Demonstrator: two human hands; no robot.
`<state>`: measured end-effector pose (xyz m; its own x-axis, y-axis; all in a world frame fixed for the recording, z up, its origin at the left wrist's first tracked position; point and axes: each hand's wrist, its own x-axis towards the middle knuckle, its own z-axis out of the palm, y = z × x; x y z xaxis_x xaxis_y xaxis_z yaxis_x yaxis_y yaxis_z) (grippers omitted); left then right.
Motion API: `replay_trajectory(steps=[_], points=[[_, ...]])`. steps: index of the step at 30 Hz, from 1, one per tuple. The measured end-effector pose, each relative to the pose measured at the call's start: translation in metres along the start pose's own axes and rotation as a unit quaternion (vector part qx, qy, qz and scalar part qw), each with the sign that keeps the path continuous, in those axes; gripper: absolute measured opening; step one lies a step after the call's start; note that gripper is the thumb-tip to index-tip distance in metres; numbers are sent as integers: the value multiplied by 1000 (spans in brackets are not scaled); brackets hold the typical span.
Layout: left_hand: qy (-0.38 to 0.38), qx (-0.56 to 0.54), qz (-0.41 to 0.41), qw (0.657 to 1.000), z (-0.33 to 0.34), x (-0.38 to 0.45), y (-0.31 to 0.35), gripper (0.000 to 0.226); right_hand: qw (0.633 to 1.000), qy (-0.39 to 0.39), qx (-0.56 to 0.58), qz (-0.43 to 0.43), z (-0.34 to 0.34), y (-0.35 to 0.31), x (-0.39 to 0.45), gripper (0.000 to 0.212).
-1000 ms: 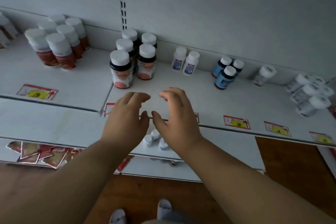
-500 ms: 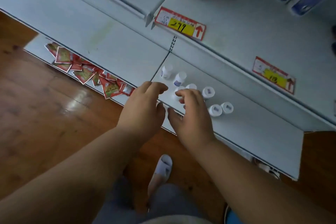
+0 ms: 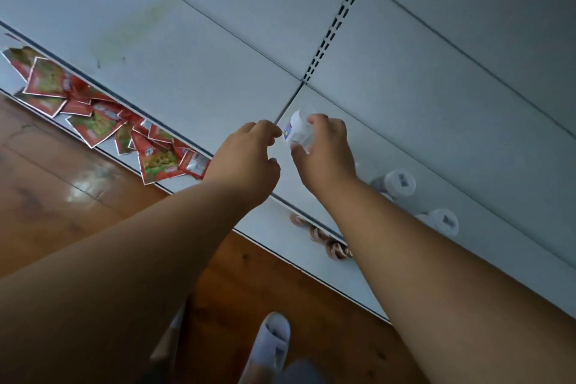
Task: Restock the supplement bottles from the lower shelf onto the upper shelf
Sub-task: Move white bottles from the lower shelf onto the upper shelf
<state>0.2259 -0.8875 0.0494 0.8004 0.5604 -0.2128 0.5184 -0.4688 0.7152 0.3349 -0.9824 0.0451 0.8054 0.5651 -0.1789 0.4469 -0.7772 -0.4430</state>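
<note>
Nearest the camera, a white slipper (image 3: 270,343) stands on the brown wood floor (image 3: 62,184). Both forearms extend from the near edge toward the lower shelf (image 3: 486,221). Under this shelf's near edge, small brown round items (image 3: 335,248) sit on a lower level; what they are cannot be told.

Left hand (image 3: 249,159): fingers loosely curled, grasping nothing, its fingertips just left of the held bottle.

Right hand (image 3: 327,156): fingers and thumb are wrapped around a small white bottle (image 3: 294,131) with a blue label. The bottle is tilted, near the shelf's left end beside the seam between shelf panels; whether it touches the shelf cannot be told.

To the right of the right forearm, two white-capped bottles (image 3: 399,182) stand on the same shelf.

Far left, red packets (image 3: 99,121) lie scattered along the adjoining shelf edge.

Farthest, a slotted upright (image 3: 338,19) runs up the white back panel.
</note>
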Motion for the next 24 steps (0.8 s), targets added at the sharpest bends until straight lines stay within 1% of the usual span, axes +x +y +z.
replay_trajectory(steps=[4, 8, 10, 11, 13, 14, 15, 16, 18, 19, 21, 24], points=[[17, -14, 0, 1000, 10, 26, -17, 44, 999, 2, -35, 26, 21, 2, 39, 52], [16, -35, -11, 999, 16, 38, -28, 39, 996, 20, -74, 48, 26, -1, 57, 33], [37, -72, -30, 996, 10, 37, -28, 33, 998, 31, -37, 36, 20, -5, 51, 31], [54, -95, -46, 993, 3, 31, -26, 31, 999, 24, -1, 24, 15, -9, 42, 32], [78, -150, -82, 982, -19, 9, -22, 28, 994, -23, 111, -1, 1, -23, 8, 32], [74, -187, -101, 974, -33, -5, -19, 26, 984, -57, 167, -7, -11, -32, -14, 30], [58, -222, -122, 966, -51, -24, -17, 23, 973, -97, 207, -9, -25, -42, -38, 27], [24, -255, -142, 956, -73, -45, -13, 22, 962, -135, 238, -14, -40, -55, -61, 25], [-76, -307, -178, 932, -120, -95, 1, 22, 934, -191, 300, -24, -75, -83, -107, 23], [-120, -326, -183, 919, -143, -121, 12, 23, 925, -201, 323, -26, -92, -94, -129, 22], [-162, -371, -181, 896, -184, -166, 38, 24, 919, -188, 345, -30, -125, -115, -170, 21], [-177, -440, -142, 869, -224, -211, 75, 24, 922, -124, 365, -42, -167, -142, -214, 24]])
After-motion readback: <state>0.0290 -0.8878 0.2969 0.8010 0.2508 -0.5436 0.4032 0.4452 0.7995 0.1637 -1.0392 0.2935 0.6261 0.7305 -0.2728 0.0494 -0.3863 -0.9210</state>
